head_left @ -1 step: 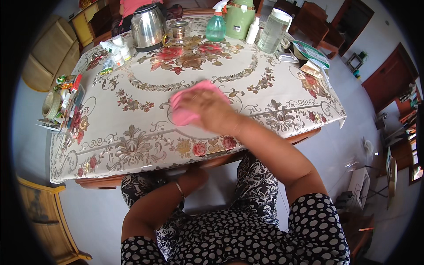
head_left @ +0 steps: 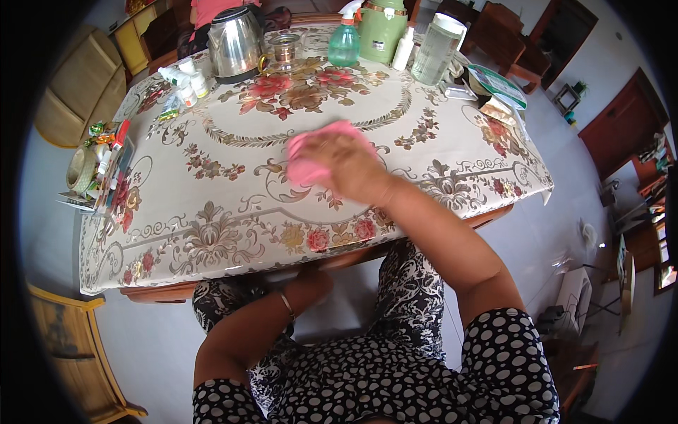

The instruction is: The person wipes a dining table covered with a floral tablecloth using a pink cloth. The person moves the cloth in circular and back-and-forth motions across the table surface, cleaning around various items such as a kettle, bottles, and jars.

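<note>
A pink cloth (head_left: 302,172) lies on the flowered tablecloth (head_left: 247,184) near the middle of the table. My right hand (head_left: 346,166) is on top of it, pressing it down. Its fingers are blurred, and the cloth sticks out past them at the far and left sides. Below the table's front edge, my left hand (head_left: 314,284) rests by my lap, with a bracelet (head_left: 287,305) on that wrist. The fingers of this hand are hidden in shadow.
Along the far side stand a steel kettle (head_left: 236,46), a glass cup (head_left: 284,49), a green spray bottle (head_left: 345,46), a green flask (head_left: 382,32) and a clear jug (head_left: 434,53). Small white bottles (head_left: 187,92) and a filled basket (head_left: 85,169) sit left. A person (head_left: 219,8) is beyond the table.
My right hand and the pink cloth have slid a little to the right and away from me across the tablecloth. My left hand stays where it was.
</note>
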Available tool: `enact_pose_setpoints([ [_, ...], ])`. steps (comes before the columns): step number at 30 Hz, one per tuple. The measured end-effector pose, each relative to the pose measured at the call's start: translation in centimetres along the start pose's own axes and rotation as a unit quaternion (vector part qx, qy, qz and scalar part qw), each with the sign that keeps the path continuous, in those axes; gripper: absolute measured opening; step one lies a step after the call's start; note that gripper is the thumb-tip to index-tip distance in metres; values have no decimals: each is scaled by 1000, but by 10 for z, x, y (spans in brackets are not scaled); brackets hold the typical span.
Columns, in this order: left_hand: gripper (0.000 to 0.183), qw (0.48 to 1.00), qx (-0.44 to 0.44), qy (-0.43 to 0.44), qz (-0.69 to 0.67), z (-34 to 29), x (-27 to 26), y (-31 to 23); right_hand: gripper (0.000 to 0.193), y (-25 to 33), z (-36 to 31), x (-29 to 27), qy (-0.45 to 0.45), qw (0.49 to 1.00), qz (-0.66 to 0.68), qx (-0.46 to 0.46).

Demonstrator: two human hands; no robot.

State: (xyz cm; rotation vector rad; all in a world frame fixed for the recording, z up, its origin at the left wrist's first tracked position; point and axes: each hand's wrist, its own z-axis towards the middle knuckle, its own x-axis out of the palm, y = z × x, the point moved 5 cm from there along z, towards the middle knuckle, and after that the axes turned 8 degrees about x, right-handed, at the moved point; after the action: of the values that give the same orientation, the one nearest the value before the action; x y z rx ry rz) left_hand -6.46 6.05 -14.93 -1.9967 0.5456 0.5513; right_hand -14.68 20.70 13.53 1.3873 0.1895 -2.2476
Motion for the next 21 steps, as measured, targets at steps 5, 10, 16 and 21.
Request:
enact_pose_setpoints([
  [5, 28, 1000, -2, 10, -21, 8, 2, -1, 47, -133, -25, -23, 3, 973, -106, 207],
  [10, 29, 999, -7, 21, -34, 8, 3, 0, 48, -218, -76, -63, -57, 942, -138, 301],
  [16, 30, 999, -10, 26, -41, 3, 5, -3, 50, -273, -169, -121, -19, 852, -234, 467],
  [21, 32, 999, -10, 21, -29, -3, 3, -11, 55, -306, -256, -165, -14, 789, -270, 551],
])
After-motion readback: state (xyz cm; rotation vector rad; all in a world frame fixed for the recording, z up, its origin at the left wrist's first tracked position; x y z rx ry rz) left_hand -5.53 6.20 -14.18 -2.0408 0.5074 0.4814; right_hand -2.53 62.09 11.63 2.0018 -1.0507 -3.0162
